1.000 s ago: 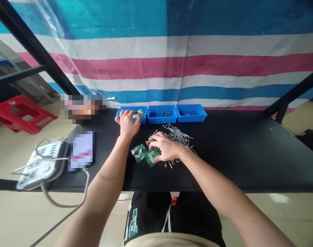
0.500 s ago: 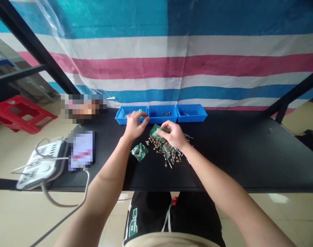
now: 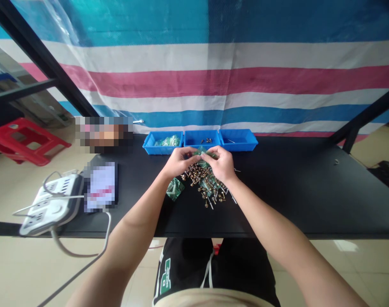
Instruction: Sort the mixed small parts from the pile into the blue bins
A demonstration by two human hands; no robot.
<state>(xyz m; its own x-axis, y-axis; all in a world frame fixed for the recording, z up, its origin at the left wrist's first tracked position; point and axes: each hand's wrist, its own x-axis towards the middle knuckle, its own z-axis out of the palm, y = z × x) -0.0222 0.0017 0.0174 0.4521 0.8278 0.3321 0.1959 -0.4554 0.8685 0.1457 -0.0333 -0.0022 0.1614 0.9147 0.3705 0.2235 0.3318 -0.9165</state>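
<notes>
Left hand and right hand: fingers closed in a pinch on one green packet between them. Screws heaped just nearer than the fingers; light edge grip, held clear of them, should avoid snags.

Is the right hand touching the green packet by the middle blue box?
Touching. The head view shows the right hand gripping the green packet, plastic showing between thumb and fingers.
</notes>
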